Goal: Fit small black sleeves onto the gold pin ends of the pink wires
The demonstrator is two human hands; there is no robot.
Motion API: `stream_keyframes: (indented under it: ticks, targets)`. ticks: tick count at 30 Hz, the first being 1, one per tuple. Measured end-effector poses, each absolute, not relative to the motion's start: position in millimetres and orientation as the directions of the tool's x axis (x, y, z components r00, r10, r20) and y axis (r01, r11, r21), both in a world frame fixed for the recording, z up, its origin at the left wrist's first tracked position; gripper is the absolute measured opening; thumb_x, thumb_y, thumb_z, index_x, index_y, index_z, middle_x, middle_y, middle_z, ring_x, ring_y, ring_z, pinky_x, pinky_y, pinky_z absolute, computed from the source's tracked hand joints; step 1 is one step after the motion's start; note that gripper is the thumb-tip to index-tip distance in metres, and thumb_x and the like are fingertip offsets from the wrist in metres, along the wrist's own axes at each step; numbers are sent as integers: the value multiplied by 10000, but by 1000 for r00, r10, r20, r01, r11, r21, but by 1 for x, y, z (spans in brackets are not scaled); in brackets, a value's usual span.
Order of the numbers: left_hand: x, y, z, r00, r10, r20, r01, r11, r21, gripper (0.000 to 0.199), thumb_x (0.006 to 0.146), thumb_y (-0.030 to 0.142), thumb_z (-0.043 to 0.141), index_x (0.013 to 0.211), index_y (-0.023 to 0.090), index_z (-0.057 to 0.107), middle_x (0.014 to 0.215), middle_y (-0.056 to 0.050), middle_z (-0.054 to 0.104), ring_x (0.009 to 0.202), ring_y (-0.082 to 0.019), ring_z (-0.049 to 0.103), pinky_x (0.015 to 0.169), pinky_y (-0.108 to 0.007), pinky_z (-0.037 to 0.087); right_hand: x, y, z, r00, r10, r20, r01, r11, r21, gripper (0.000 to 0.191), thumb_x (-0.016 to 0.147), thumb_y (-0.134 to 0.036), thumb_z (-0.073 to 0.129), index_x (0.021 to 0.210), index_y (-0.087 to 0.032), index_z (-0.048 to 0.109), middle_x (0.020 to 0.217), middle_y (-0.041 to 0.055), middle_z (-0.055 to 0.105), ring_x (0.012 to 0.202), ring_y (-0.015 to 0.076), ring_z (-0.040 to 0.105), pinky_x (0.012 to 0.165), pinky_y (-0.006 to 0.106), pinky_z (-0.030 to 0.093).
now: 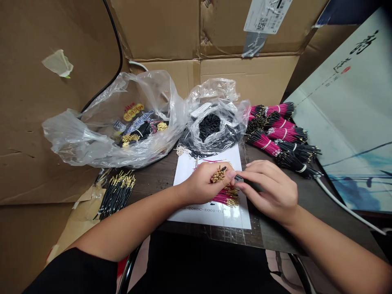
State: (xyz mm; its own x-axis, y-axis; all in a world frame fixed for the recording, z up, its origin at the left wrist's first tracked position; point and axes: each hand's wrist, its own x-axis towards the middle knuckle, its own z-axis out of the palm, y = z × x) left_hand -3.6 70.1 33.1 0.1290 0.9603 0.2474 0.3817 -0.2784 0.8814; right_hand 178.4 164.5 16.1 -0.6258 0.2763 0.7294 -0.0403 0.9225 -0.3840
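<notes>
My left hand (pixel 199 183) is closed around a bundle of thin wires (pixel 218 174) with gold-coloured terminals, whose round open ends face up toward me. At the left thumb, the fingertips of my right hand (pixel 272 190) pinch a small black tube (pixel 239 177). The fingertips of both hands almost meet there. Beneath them lies a pile of pink wires (pixel 226 197) with gold ends, on a white printed sheet (pixel 211 219). My left hand hides part of that pile.
Behind my hands stands a clear bag of short black tubes (pixel 210 126). A larger plastic bag (pixel 107 143) at left holds bundled wires. Loose black wires (pixel 118 194) lie at the left, tied pink and black bundles (pixel 283 134) at the right. Cardboard (pixel 165 32) walls the back.
</notes>
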Motion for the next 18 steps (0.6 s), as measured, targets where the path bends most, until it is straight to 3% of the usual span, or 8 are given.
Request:
stream_keyframes:
  ticks: [6, 18]
  targets:
    - [-4, 70, 22, 98, 915, 392, 531, -381, 757, 243, 950, 310, 439, 855, 141, 586, 740, -24, 609, 659, -101, 545, 649, -225, 444, 176, 158, 14, -616, 372, 694, -8, 878, -478, 241, 767, -111, 684, 984, -215, 677, 845, 36, 693, 760, 176, 646, 698, 351, 543]
    - [-7, 73, 15, 228, 899, 375, 669, -424, 610, 240, 960, 292, 416, 908, 130, 587, 754, -40, 626, 675, -122, 574, 644, -229, 437, 176, 160, 17, -658, 373, 654, 35, 883, -468, 232, 793, -75, 633, 997, -185, 641, 892, 56, 662, 801, 165, 610, 720, 340, 526]
